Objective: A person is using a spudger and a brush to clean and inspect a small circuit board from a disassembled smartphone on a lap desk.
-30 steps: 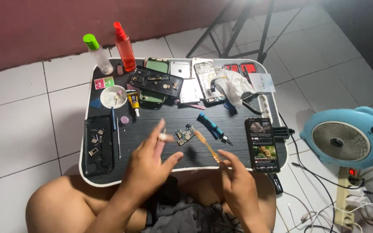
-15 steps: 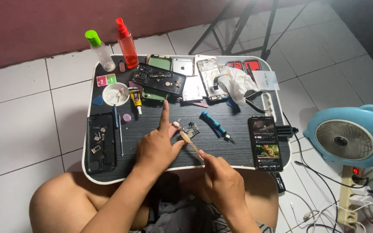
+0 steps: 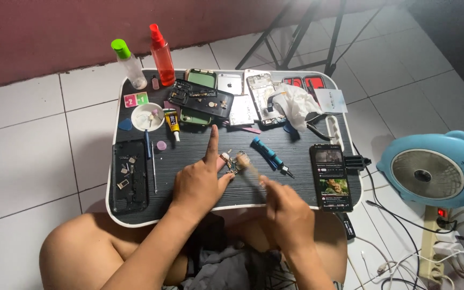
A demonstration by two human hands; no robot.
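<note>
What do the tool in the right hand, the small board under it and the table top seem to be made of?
The brush in the right hand looks like pale wood or plastic; motion blur leaves this open. The small board, held by the left hand, looks like a circuit board with shiny metal parts. The table top looks like dark wood-grain laminate, matte, with fine streaks.

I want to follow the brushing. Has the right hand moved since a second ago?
Yes. The right hand with its brush has shifted left, away from the phone toward the small circuit board.
</note>
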